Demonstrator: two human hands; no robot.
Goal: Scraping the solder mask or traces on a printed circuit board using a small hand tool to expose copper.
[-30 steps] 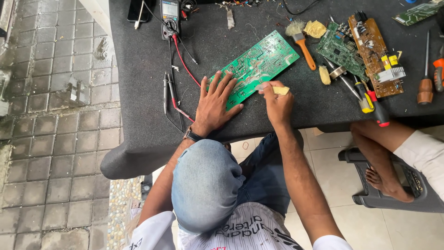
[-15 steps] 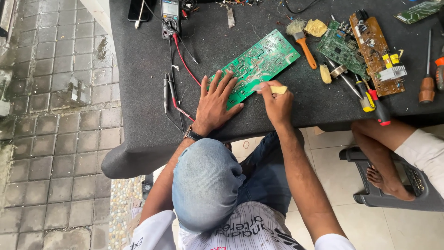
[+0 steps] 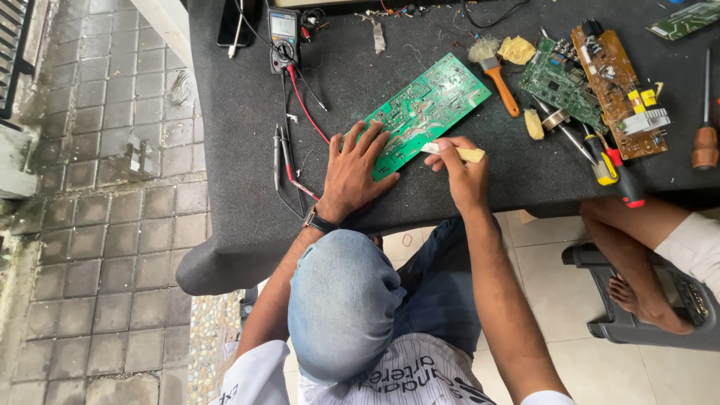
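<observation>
Little has changed over the last second: the green circuit board (image 3: 427, 116) is kept in the same slanted position at the centre of the frame, and the left hand (image 3: 354, 176) is still spread flat over its lower left end. The right hand (image 3: 461, 169) has shifted only slightly along the board's lower edge, which suggests that steady, small strokes are being made on one spot rather than a new step begun.

The left hand's fingers are splayed wide and pressed down, nothing being gripped. The right hand's fingers are pinched together on a small pale, flat tool (image 3: 454, 152), its narrow end laid against the board; whether it is a brush or a scraper cannot be told.

The board is a thin rigid rectangle, glossy green with pale solder traces. It lies on the table (image 3: 247, 187), which is covered in a dark, felt-like cloth that is rounded over the lower left corner and flecked with debris. At the upper left a multimeter (image 3: 283, 30) is seen, with thin red and black probe leads trailed toward the left hand. At the upper right lie an orange-handled brush (image 3: 496, 79) with pale bristles, a brown circuit board (image 3: 619, 90) crowded with components, and a smaller green one beside it. Another person's bare leg (image 3: 630, 247) is seen at the lower right.
</observation>
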